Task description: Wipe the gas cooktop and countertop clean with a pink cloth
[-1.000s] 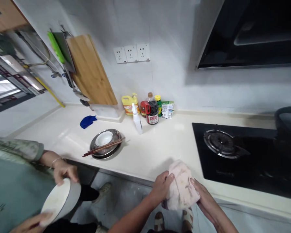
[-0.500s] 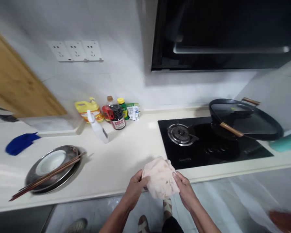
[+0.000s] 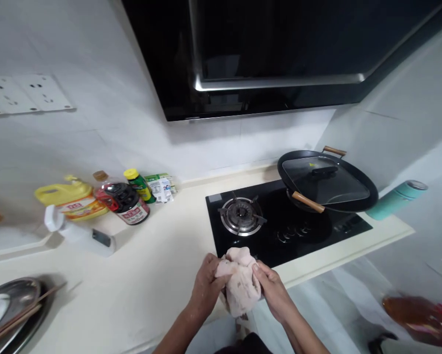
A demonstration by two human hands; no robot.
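Note:
A pale pink cloth point(image 3: 242, 285) with small dark stains is bunched between my two hands, above the front edge of the counter. My left hand point(image 3: 207, 280) grips its left side, thumb on top. On the other side my right hand point(image 3: 270, 287) pinches the cloth between thumb and fingers. Just beyond the hands lies the black gas hob point(image 3: 265, 241), its left burner point(image 3: 242, 215) bare. A black wok point(image 3: 368, 196) with wooden handles and a glass lid point(image 3: 326, 184) rests on the right burner.
Left on the counter point(image 3: 169, 265) stand a white spray bottle point(image 3: 82, 233), a yellow jug point(image 3: 73, 199), a dark sauce jar point(image 3: 128, 204) and a green bottle point(image 3: 140, 186). Metal plates point(image 3: 25, 290) with chopsticks sit front left. A teal flask point(image 3: 396, 199) is beside the wok; the range hood point(image 3: 265, 105) overhangs.
My view has swung right, toward the hob. The cloth, spread flatter between both hands before, is now more crumpled, with my hands closer together.

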